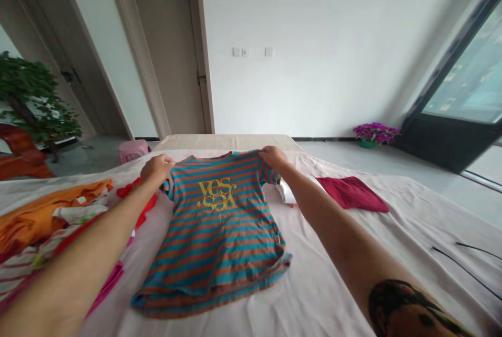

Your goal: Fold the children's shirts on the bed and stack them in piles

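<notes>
A teal and brown striped T-shirt (219, 243) with yellow lettering on its chest is spread in front of me, its hem toward me. My left hand (157, 168) is closed on the shirt's left shoulder near the sleeve. At the opposite shoulder, my right hand (273, 158) pinches the fabric. The collar edge stretches between the two hands, at the far end. Wrinkles run through the lower part of the shirt, and the hem lies on the pale sheet (314, 279).
A heap of mixed clothes, with an orange garment (50, 209) on top, lies at left. Folded dark red cloth (353, 194) and a white cloth (287, 192) lie at right. Thin black cords (466, 269) cross the sheet's right side. Beyond stands a pink stool (133, 151).
</notes>
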### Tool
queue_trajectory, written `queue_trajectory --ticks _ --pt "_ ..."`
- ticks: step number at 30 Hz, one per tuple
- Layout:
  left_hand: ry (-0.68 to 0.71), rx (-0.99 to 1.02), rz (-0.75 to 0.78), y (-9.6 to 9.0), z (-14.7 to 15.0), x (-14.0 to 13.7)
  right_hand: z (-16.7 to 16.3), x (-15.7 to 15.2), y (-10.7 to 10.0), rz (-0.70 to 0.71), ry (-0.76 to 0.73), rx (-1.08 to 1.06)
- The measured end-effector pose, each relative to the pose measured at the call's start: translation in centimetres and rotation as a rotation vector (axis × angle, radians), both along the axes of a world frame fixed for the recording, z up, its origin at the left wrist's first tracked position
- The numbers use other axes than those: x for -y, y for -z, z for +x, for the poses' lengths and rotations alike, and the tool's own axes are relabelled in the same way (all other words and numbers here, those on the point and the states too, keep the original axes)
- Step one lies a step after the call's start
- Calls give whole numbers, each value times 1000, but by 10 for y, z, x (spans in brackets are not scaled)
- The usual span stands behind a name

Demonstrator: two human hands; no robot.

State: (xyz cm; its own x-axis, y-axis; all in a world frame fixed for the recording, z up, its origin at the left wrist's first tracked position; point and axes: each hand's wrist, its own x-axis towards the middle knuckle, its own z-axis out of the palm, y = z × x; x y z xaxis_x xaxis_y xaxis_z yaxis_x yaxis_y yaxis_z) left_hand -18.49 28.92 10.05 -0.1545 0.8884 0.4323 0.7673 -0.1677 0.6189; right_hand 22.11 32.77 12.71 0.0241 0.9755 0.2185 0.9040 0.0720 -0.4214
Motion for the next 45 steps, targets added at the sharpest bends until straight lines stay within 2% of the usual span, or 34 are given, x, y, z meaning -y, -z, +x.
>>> queue_trajectory --ticks 2,4,6,9,11,13,16,21,25,28,32,36,41,45 --pt "-151 -72 -44 16 16 1 -10 7 15 -4 20 37" --pt "-178 -202 -68 36 35 14 -21 24 33 9 -33 71" --pt "-48 -307 -59 60 54 39 -32 51 54 31 -151 128" --pt "172 -329 -8 100 72 92 -40 102 92 96 -380 204" --pt "239 -363 1 123 74 130 -37 134 114 103 -543 221" --pt "268 -422 -44 136 67 163 -25 159 129 80 -634 207" --pt "328 -436 -152 135 47 201 3 183 132 37 -643 102" --pt "395 -286 -180 114 9 251 48 219 110 -47 -604 -233" --pt "341 -229 -186 112 -9 280 57 249 105 -65 -618 -160" --pt "322 -189 -216 113 -11 285 51 257 110 -22 -522 -68" --pt "243 -148 -200 114 -8 278 44 258 115 -24 -353 -34" --pt "104 -163 -158 115 -2 272 42 266 113 36 -338 -3" --pt "159 -346 -119 109 -3 273 41 272 108 44 -199 24" --pt "112 -359 -107 107 -14 278 45 277 107 80 -161 61"
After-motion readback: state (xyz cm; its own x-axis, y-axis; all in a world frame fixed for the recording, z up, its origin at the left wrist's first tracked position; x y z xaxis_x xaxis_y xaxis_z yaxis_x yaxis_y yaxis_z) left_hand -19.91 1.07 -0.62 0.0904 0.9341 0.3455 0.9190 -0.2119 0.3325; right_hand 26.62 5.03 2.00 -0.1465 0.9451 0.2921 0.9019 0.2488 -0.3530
